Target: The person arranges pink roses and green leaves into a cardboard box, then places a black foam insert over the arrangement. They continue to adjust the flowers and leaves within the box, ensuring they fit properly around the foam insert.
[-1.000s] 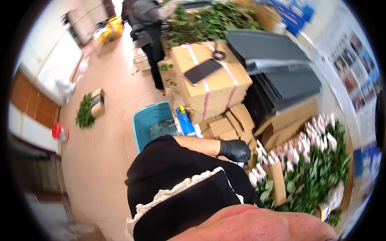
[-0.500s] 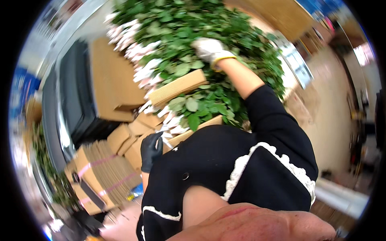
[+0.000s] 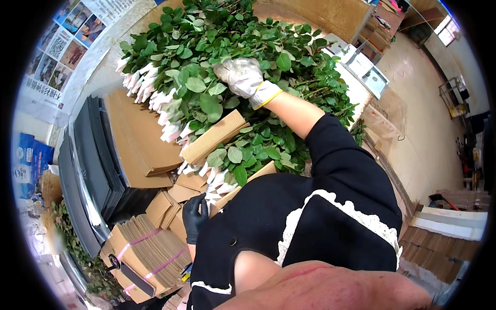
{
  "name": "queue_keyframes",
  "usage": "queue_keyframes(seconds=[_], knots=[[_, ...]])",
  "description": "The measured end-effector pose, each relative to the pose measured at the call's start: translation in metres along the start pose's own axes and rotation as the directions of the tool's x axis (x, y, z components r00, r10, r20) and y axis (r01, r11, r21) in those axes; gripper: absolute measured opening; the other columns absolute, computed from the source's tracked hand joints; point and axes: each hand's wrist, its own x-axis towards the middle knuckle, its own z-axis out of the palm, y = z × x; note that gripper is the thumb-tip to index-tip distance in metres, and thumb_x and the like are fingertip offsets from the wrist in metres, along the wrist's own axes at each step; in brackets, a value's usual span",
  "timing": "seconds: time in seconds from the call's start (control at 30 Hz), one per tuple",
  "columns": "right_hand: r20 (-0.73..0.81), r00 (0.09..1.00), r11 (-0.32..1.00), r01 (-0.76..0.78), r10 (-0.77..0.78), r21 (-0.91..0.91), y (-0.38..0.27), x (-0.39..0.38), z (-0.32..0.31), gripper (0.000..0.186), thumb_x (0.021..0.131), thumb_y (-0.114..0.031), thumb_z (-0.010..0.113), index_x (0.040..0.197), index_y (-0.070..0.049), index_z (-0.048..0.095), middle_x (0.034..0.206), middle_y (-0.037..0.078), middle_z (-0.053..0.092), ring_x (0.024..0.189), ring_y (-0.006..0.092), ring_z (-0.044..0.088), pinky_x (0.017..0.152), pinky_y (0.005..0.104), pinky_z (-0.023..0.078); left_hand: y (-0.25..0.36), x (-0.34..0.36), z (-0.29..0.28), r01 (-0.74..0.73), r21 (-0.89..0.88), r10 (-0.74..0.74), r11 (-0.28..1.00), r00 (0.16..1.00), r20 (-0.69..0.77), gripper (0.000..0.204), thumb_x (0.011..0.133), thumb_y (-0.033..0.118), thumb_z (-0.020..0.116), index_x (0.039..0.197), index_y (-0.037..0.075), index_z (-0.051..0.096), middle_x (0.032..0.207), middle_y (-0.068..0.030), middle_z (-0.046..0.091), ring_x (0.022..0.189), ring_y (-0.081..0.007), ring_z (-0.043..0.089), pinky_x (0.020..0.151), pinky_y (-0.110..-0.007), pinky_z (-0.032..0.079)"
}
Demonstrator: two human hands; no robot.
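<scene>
Your right hand touches leafy stems heaped on the bench; your left hand is near them. Neither hand's grip can be determined. Pale floor lies right, posters left.

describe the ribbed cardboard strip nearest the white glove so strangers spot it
Find the heap of leafy stems, then the white-gloved right hand on it. Below that hand in the picture lies the ribbed cardboard strip, farther from the black clothing than its cardboard neighbour.
</scene>
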Motion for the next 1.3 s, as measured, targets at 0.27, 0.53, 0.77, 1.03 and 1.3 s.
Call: queue_keyframes(seconds=[0.27,0.53,0.77,1.03,1.3], knots=[[-0.102,0.989,0.991,0.097,-0.106,-0.093,-0.002,0.016,-0.030,0.044,0.075,-0.014,0.059,0.119,-0.015,0.062,0.090,0.005,0.066,0.077,0.0254,0.066,0.061,0.0402,0.053,0.008,-0.001,0.002,-0.009,-0.016,0.008,1.000,0.999,-0.038,0.019,0.086,0.006,0.062,0.103,0.006,0.070,0.097,-0.0150,0.068,0.092,-0.0333,0.064,0.082,-0.040,0.049],[0.069,0.997,0.996,0.052,-0.047,-0.068,-0.019,-0.021,-0.125,0.027,0.081,-0.022,0.061,0.102,-0.005,0.065,0.099,0.012,0.071,0.088,0.0283,0.069,0.075,0.0477,0.052,0.009,0.025,0.030,-0.199,-0.063,0.194,0.978,0.978,-0.079,0.033,0.084,0.013,0.066,0.116,0.004,0.065,0.118,-0.0162,0.064,0.112,-0.0356,0.058,0.096,-0.043,0.043],[0.369,0.926,0.996,0.081,-0.084,0.022,-0.014,-0.126,-0.114,0.027,0.082,-0.018,0.060,0.108,-0.018,0.069,0.088,0.009,0.070,0.077,0.0281,0.068,0.065,0.0385,0.055,-0.018,0.059,0.067,-0.029,-0.124,0.027,0.992,0.999,-0.021,0.044,0.080,0.019,0.074,0.120,0.002,0.063,0.136,-0.0223,0.051,0.126,-0.0406,0.048,0.107,-0.046,0.036],[0.486,0.868,0.978,-0.177,0.102,0.111,-0.029,-0.176,-0.040,0.017,0.080,-0.015,0.058,0.092,-0.015,0.070,0.090,0.011,0.068,0.086,0.0322,0.069,0.070,0.0454,0.056,-0.049,0.065,0.076,-0.198,-0.179,0.223,0.964,0.966,0.130,0.060,0.083,0.008,0.069,0.138,0.002,0.047,0.148,-0.0205,0.040,0.135,-0.0375,0.040,0.112,-0.043,0.033],[0.151,0.964,0.880,-0.262,0.218,0.395,-0.047,-0.152,-0.093,0.039,0.084,-0.023,0.063,0.122,-0.015,0.060,0.097,0.010,0.067,0.074,0.0286,0.068,0.063,0.0391,0.056,-0.078,0.064,0.098,-0.215,-0.205,0.216,0.955,0.976,-0.019,0.074,0.070,0.014,0.082,0.135,0.003,0.050,0.144,-0.0195,0.045,0.133,-0.0381,0.040,0.111,-0.046,0.031]])
